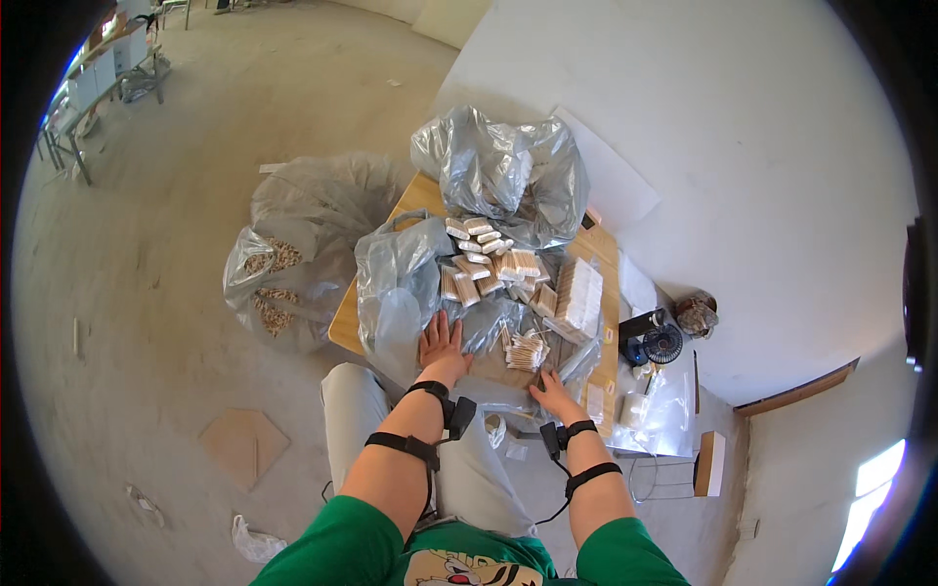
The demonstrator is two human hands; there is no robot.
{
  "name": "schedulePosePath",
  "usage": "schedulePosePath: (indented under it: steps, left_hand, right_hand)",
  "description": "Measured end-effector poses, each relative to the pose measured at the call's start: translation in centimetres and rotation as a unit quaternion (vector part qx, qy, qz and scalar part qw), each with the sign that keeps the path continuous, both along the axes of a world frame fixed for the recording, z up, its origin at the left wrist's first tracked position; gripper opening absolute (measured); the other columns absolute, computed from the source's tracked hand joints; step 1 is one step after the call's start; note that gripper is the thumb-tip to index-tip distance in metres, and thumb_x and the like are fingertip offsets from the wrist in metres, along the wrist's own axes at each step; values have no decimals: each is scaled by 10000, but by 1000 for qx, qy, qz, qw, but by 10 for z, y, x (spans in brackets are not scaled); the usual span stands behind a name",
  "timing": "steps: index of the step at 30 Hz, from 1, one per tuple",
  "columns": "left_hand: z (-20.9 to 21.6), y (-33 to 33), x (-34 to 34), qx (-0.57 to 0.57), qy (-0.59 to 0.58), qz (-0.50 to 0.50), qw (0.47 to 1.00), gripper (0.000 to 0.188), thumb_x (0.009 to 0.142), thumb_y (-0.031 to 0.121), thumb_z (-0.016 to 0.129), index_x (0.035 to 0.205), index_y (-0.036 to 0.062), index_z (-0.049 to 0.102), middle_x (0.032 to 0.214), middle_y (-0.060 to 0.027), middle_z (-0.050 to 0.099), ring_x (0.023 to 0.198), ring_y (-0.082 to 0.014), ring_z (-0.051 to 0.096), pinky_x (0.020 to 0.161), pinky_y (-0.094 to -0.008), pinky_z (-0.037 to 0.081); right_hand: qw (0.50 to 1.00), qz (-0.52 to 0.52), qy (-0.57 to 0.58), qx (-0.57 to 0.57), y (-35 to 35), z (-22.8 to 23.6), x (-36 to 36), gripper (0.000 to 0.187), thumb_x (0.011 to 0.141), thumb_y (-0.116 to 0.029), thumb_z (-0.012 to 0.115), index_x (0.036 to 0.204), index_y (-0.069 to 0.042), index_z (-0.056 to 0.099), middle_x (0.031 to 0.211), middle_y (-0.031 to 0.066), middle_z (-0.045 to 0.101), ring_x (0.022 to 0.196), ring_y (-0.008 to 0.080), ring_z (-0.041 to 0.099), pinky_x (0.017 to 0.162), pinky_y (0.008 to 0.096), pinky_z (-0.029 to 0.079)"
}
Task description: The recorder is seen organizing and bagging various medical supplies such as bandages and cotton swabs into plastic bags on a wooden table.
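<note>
Rests the left hand on the grey plastic sheet at the near side of the wooden worktop, fingers spread and released, just beside a large crumpled bag. Sets the right hand at the near edge, just beside a loose heap of cotton swabs, fingers perhaps touching the plastic but too small in view to tell grasping from resting. Has, beyond the heap, small packs of swabs scattered mid-worktop, with a white stacked block of packs to the right and a clear bag at the far end.
</note>
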State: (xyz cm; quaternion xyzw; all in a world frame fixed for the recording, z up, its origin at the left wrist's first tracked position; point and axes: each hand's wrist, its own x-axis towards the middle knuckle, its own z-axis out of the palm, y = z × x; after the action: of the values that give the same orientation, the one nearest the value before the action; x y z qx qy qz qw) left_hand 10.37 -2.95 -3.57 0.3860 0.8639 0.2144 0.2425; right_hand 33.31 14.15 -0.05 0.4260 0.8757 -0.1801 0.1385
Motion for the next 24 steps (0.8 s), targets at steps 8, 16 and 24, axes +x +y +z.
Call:
schedulePosePath:
  steps: [8, 16, 24]
  left_hand:
    - [3, 3, -5, -9, 18, -15, 1000, 855, 780, 504, 572, 1450, 196, 138, 1510, -121, -77, 1386, -291, -88, 1098, -473, 24]
    - [7, -4, -5, -16, -3, -42, 999, 871, 783, 505, 574, 1452, 191, 113, 1509, -121, -91, 1386, -296, -100, 1099, -475, 18]
    - [12, 1, -9, -35, -1, -53, 998, 872, 795, 511, 551, 1456, 186, 86, 1506, -126, -110, 1383, -300, -114, 1097, -485, 4]
  right_hand:
    - [1000, -5, 28, 10, 4, -5, 3, 723, 819, -436, 560, 1371, -44, 307, 1433, 278, 184, 1305, 416, 255, 1065, 393, 273]
    - [1000, -7, -10, 21, -7, 5, 4, 750, 812, -446, 566, 1384, -49, 287, 1435, 269, 185, 1308, 412, 253, 1071, 393, 257]
    - [999, -19, 40, 24, -8, 8, 2, 738, 801, -421, 582, 1372, -44, 307, 1421, 291, 198, 1299, 418, 264, 1068, 390, 269]
